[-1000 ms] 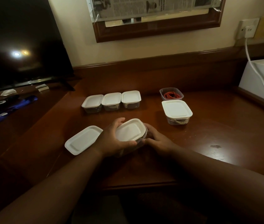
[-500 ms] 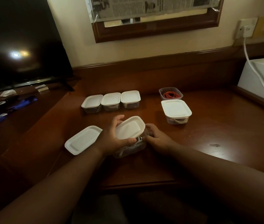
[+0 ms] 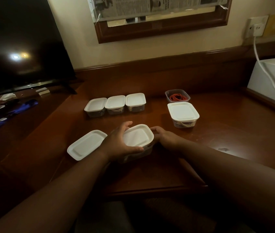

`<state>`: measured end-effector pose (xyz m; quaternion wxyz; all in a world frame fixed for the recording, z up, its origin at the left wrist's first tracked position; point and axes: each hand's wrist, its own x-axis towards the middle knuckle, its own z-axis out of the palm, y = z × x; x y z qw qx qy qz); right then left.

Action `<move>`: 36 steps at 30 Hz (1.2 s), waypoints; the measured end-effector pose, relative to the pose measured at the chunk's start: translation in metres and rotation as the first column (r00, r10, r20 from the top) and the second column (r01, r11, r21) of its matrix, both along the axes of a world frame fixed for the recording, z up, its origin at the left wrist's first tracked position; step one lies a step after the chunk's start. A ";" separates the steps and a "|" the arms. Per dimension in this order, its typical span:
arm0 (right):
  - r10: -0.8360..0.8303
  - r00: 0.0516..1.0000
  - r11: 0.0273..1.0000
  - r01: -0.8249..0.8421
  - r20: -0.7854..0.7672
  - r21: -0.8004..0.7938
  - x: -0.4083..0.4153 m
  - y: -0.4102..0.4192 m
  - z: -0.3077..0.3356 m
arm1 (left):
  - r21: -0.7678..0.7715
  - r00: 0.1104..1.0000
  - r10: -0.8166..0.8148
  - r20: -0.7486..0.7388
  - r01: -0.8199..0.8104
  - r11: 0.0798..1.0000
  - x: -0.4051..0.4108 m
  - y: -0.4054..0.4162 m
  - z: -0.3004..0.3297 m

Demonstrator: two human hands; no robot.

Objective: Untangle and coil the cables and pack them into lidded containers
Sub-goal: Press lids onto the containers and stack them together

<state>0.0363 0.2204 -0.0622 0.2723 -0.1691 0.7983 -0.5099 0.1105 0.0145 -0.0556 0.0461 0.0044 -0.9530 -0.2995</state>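
Observation:
A clear plastic container (image 3: pixel 146 151) stands on the wooden desk (image 3: pixel 217 132) right before me. Its white lid (image 3: pixel 137 136) sits on top, and my left hand (image 3: pixel 120 142) grips that lid with the thumb along its near edge. My right hand (image 3: pixel 164 137) holds the container's right side. A loose white lid (image 3: pixel 86 144) lies flat to the left. Three lidded containers (image 3: pixel 115 104) stand in a row further back. At the right are a larger lidded container (image 3: pixel 183 115) with a pale cable inside and an open container (image 3: pixel 177 96) holding a coiled red cable (image 3: pixel 178 97).
A dark television screen (image 3: pixel 20 47) stands at the left, with small items on the lower shelf before it. A white appliance (image 3: pixel 274 79) sits at the right edge, its white cord (image 3: pixel 261 64) running up to a wall socket (image 3: pixel 257 26). A framed mirror (image 3: pixel 162 17) hangs above.
The lid was tilted up at its left side half a second ago; it now lies lower and flatter on the container. Both hands stay in place around it.

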 end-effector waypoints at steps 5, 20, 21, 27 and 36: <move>-0.024 0.996 0.999 0.026 -0.091 0.029 0.001 -0.001 0.001 | -0.055 1.000 -0.008 0.029 0.010 0.998 -0.002 -0.001 0.001; 0.222 0.917 0.932 -0.100 -0.330 0.349 0.010 -0.013 0.006 | -0.311 0.979 -0.044 0.201 0.107 0.945 -0.009 0.000 0.007; 0.258 0.896 0.915 -0.106 -0.362 0.389 0.011 -0.015 0.006 | -0.321 0.977 -0.049 0.205 0.115 0.940 -0.010 0.000 0.007; 0.402 0.795 0.819 -0.090 -0.454 0.567 0.004 -0.018 0.003 | -0.336 0.972 -0.053 0.229 0.130 0.933 -0.015 -0.001 0.006; 0.432 0.748 0.800 -0.059 -0.504 0.597 0.003 -0.014 -0.001 | -0.345 0.981 -0.040 0.190 0.105 0.933 -0.015 -0.003 -0.003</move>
